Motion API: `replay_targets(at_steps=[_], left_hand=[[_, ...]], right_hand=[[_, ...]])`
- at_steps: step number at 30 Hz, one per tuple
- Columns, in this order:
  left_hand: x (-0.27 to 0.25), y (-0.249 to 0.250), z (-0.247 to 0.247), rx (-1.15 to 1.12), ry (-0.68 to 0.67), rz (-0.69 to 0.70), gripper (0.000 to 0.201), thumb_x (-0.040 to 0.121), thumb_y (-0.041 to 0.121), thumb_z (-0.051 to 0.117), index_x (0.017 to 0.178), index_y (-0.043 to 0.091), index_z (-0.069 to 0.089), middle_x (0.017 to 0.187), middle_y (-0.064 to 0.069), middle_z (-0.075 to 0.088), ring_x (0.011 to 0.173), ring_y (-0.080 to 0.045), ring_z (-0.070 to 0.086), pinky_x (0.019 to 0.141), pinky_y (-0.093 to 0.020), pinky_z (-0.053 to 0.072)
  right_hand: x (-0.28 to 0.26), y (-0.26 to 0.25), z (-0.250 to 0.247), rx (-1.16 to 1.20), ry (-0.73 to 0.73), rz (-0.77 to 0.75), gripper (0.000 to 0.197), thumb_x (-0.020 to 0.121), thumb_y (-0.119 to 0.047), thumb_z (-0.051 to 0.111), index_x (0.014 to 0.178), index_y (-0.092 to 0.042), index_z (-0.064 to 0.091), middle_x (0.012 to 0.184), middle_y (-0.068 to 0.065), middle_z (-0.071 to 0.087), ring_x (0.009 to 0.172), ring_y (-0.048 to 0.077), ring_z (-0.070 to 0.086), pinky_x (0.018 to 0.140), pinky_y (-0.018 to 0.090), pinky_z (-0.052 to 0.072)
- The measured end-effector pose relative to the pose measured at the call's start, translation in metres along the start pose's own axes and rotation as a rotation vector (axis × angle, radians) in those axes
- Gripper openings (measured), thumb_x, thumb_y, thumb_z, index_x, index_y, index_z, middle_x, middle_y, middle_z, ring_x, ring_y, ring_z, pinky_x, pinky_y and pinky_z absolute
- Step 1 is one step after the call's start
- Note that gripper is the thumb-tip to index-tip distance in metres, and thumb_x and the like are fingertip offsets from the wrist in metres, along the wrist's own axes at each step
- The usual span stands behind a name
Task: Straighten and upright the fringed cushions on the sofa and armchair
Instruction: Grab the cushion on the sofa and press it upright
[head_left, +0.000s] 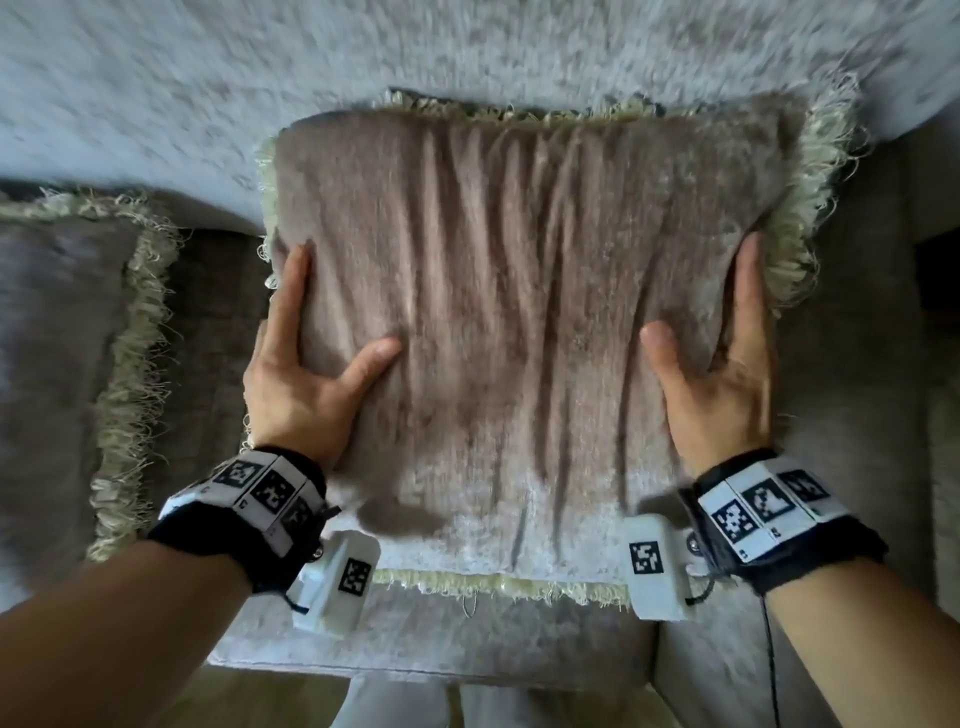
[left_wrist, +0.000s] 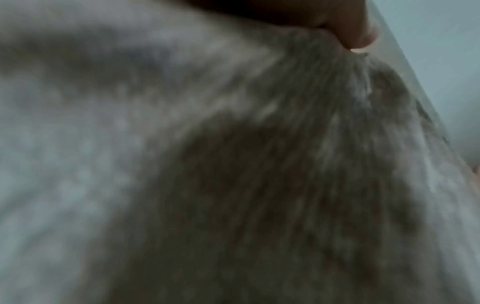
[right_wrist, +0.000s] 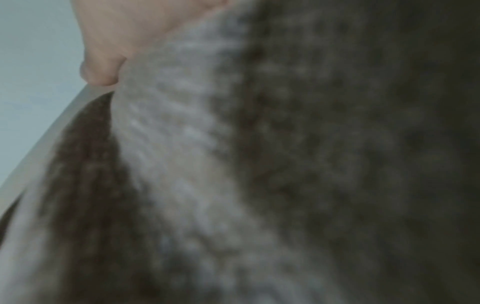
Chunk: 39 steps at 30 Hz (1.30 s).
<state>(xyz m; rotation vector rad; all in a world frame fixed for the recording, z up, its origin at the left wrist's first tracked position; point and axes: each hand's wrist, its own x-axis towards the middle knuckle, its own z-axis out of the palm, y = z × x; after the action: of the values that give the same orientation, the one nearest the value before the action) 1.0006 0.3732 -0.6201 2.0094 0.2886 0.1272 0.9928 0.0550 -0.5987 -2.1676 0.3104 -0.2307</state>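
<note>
A taupe cushion (head_left: 519, 291) with a cream fringe leans against the sofa back, its front creased in long vertical folds. My left hand (head_left: 335, 312) grips its left side, thumb on the front and fingers along and behind the edge. On the opposite side my right hand (head_left: 709, 306) holds it the same way. Both wrist views are blurred and filled with the cushion fabric (left_wrist: 233, 164) (right_wrist: 233, 164); only a thumb tip (left_wrist: 358, 30) (right_wrist: 103, 67) shows in each. A second fringed cushion (head_left: 67, 338) lies to the left on the seat.
The fluffy pale sofa back (head_left: 467, 47) rises behind the cushion. The grey seat (head_left: 441, 639) ends at its front edge just below my wrists. A sofa arm (head_left: 862, 441) stands close on the right.
</note>
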Motion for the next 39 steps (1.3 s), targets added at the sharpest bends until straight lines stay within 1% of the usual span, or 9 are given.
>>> replay_targets(at_steps=[4, 9, 13, 20, 28, 30, 33, 35, 39], left_hand=[[-0.013, 0.006, -0.007, -0.012, 0.036, 0.06, 0.105, 0.064, 0.078, 0.073, 0.153, 0.036, 0.036, 0.14, 0.034, 0.041, 0.133, 0.021, 0.036, 0.112, -0.006, 0.028], [0.001, 0.025, -0.011, -0.016, 0.125, 0.315, 0.106, 0.079, 0.06, 0.075, 0.154, -0.001, 0.03, 0.154, -0.002, 0.039, 0.147, -0.009, 0.035, 0.123, -0.035, 0.026], [0.035, 0.035, 0.004, -0.054, 0.162, 0.432, 0.104, 0.085, 0.049, 0.074, 0.152, -0.013, 0.024, 0.153, -0.016, 0.036, 0.149, -0.011, 0.032, 0.123, -0.035, 0.024], [0.055, -0.006, 0.045, -0.042, 0.207, 0.364, 0.106, 0.082, 0.056, 0.074, 0.152, -0.007, 0.026, 0.142, 0.001, 0.037, 0.142, -0.002, 0.035, 0.118, -0.025, 0.026], [0.056, -0.002, 0.041, 0.01, 0.249, 0.255, 0.097, 0.084, 0.066, 0.064, 0.154, 0.007, 0.032, 0.143, -0.011, 0.037, 0.138, 0.001, 0.034, 0.117, -0.023, 0.029], [0.05, 0.008, 0.03, 0.057, 0.246, 0.203, 0.086, 0.086, 0.064, 0.064, 0.152, 0.014, 0.039, 0.144, -0.019, 0.037, 0.136, -0.017, 0.039, 0.117, -0.027, 0.032], [0.043, 0.023, 0.007, 0.142, 0.229, 0.184, 0.067, 0.088, 0.056, 0.061, 0.141, 0.016, 0.054, 0.139, -0.018, 0.044, 0.126, -0.013, 0.042, 0.109, -0.014, 0.034], [0.04, 0.033, -0.016, 0.206, 0.173, 0.157, 0.059, 0.088, 0.057, 0.057, 0.131, 0.018, 0.062, 0.131, -0.012, 0.053, 0.116, -0.015, 0.052, 0.101, -0.025, 0.046], [0.03, 0.047, -0.072, 0.333, 0.012, 0.015, 0.055, 0.083, 0.06, 0.052, 0.117, 0.02, 0.07, 0.117, 0.0, 0.066, 0.097, -0.012, 0.066, 0.087, -0.037, 0.057]], right_hand=[[-0.014, -0.006, -0.011, 0.002, -0.003, -0.055, 0.106, 0.08, -0.077, 0.058, 0.162, -0.025, 0.014, 0.167, 0.003, 0.016, 0.154, 0.009, 0.015, 0.123, 0.026, 0.02], [0.004, -0.021, -0.017, 0.025, 0.085, -0.259, 0.108, 0.087, -0.069, 0.057, 0.156, 0.004, 0.015, 0.163, 0.028, 0.017, 0.153, 0.039, 0.017, 0.12, 0.059, 0.023], [0.039, -0.019, -0.012, 0.035, 0.148, -0.313, 0.112, 0.087, -0.071, 0.054, 0.155, 0.008, 0.013, 0.162, 0.029, 0.017, 0.153, 0.038, 0.017, 0.12, 0.058, 0.022], [0.05, 0.019, 0.026, -0.031, 0.135, -0.091, 0.115, 0.077, -0.086, 0.044, 0.16, -0.014, 0.01, 0.164, 0.028, 0.006, 0.153, 0.038, 0.008, 0.116, 0.024, 0.006], [0.049, 0.015, 0.019, -0.05, 0.217, -0.097, 0.103, 0.079, -0.084, 0.046, 0.16, -0.025, 0.02, 0.155, 0.01, 0.019, 0.141, 0.01, 0.023, 0.112, 0.024, 0.03], [0.043, 0.002, 0.013, -0.064, 0.3, -0.088, 0.084, 0.086, -0.073, 0.053, 0.154, -0.025, 0.038, 0.152, 0.017, 0.024, 0.139, 0.02, 0.033, 0.109, 0.038, 0.044], [0.034, -0.03, 0.009, -0.143, 0.366, -0.021, 0.072, 0.089, -0.068, 0.055, 0.141, -0.018, 0.055, 0.148, 0.019, 0.032, 0.134, 0.019, 0.038, 0.108, 0.053, 0.042], [0.029, -0.055, 0.011, -0.183, 0.353, -0.037, 0.064, 0.09, -0.062, 0.059, 0.136, -0.017, 0.057, 0.145, 0.016, 0.038, 0.131, 0.026, 0.042, 0.104, 0.058, 0.041], [0.015, -0.114, 0.029, -0.206, 0.166, -0.165, 0.054, 0.089, -0.049, 0.063, 0.129, -0.012, 0.058, 0.133, 0.013, 0.05, 0.123, 0.03, 0.048, 0.1, 0.042, 0.042]])
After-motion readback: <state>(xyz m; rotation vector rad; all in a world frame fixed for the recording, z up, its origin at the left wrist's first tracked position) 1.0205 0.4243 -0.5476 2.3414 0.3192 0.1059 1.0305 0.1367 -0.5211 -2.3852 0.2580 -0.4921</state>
